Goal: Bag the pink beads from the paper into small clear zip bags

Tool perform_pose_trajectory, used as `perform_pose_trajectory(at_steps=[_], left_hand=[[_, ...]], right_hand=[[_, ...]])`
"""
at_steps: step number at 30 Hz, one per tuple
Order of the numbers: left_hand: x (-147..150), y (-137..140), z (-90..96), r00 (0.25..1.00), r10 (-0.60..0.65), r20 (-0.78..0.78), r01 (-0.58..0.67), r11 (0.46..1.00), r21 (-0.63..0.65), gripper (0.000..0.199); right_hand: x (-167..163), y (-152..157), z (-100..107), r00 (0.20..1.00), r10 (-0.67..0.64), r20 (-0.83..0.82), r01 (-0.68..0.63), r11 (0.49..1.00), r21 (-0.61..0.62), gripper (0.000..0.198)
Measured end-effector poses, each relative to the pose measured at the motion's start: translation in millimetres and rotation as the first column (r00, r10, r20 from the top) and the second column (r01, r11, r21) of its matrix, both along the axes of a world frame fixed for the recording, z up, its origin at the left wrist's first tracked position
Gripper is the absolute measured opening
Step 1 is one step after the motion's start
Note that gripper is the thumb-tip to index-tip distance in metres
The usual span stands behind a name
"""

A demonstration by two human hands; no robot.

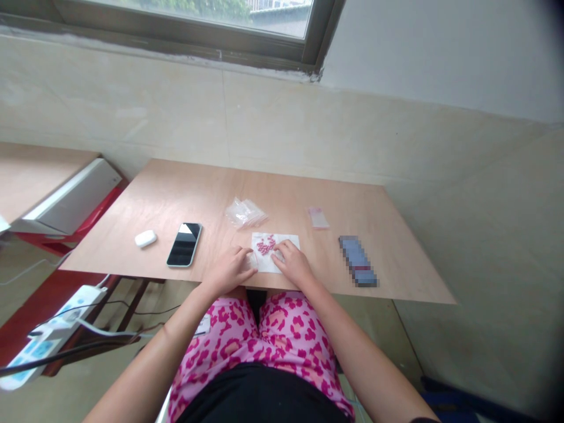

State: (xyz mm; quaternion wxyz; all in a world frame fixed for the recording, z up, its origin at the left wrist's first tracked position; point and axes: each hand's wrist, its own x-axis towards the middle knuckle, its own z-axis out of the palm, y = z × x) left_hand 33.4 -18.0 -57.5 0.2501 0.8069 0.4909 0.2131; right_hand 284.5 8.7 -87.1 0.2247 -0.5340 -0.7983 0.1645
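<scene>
Pink beads (265,245) lie on white paper (288,242) just beyond both hands: left hand (230,269) and right hand (292,262) rest curled at its near edge; whether either grips anything is unclear.

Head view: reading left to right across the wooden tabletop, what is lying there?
Small white oval case → black smartphone lying screen-up → left hand → white sheet with small pink beads → right hand → small clear bag with pink contents → blurred blue rectangular item.

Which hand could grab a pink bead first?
Probably the right hand: its fingertips rest on the white sheet just beside the pink beads. The left hand sits at the sheet's left edge, slightly farther from them.
</scene>
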Motion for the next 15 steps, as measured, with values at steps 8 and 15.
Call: perform_pose_trajectory(at_steps=[8, 15], left_hand=[[4.1, -1.7, 0.0, 1.0, -0.01, -0.01, 0.01, 1.0, 0.005, 0.043], [8.2, -1.9, -1.7, 0.997, 0.002, 0.079, -0.003, 1.0, 0.01, 0.046]], right_hand=[[0.8, 3.5, -4.4, 0.991, -0.051, -0.126, 0.051, 0.999, -0.001, 0.007], [-21.2, -5.0, 19.5, 0.917, 0.012, -0.398, -0.04, 0.997, -0.062, 0.011]])
